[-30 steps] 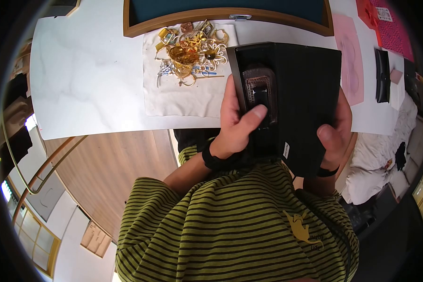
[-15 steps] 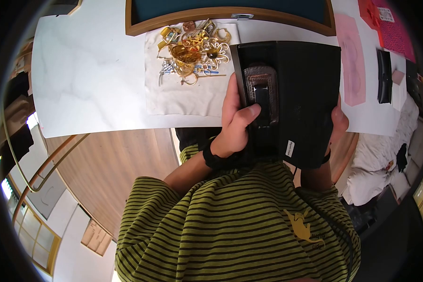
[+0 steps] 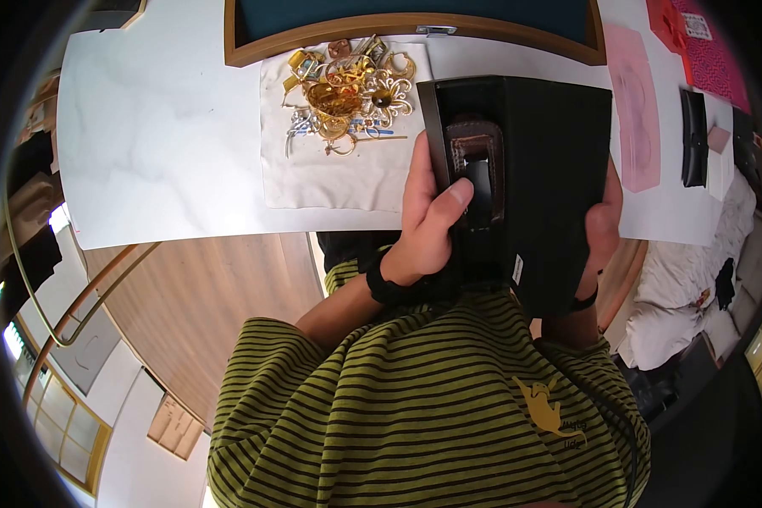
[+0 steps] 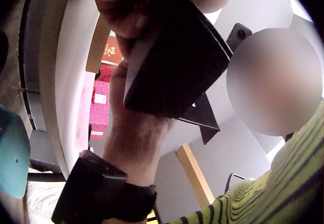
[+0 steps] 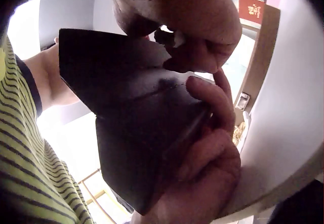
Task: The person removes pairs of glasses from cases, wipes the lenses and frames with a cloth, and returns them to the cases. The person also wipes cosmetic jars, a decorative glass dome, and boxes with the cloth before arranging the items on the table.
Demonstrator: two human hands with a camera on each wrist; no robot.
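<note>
In the head view an open black box [image 3: 559, 169] is held upright before the striped shirt, its lid folded out to the right. A dark brown stitched leather piece [image 3: 494, 135] with a glossy black part [image 3: 477, 188] lies in the box's left half. My left hand [image 3: 427, 229] grips the left side, fingers behind, thumb over the leather piece's edge. On the right, my right hand [image 3: 603, 224] holds the lid's edge, its fingers mostly hidden behind. The right wrist view shows the box's dark underside [image 5: 147, 92] with fingers curled against it.
Jewellery [image 3: 343, 93] is heaped on a pale cloth [image 3: 330, 186] on the white table [image 3: 161, 152]. Behind it stands a wooden-framed case [image 3: 330, 44] with a dark lining. A pink sheet [image 3: 639, 127], a black case [image 3: 693, 140] and red packaging [image 3: 667, 25] lie to the right.
The right thumb has shifted from the lid's face to its right edge. The box has swung slightly in the hands, and the left thumb has moved up a little along the leather piece.
</note>
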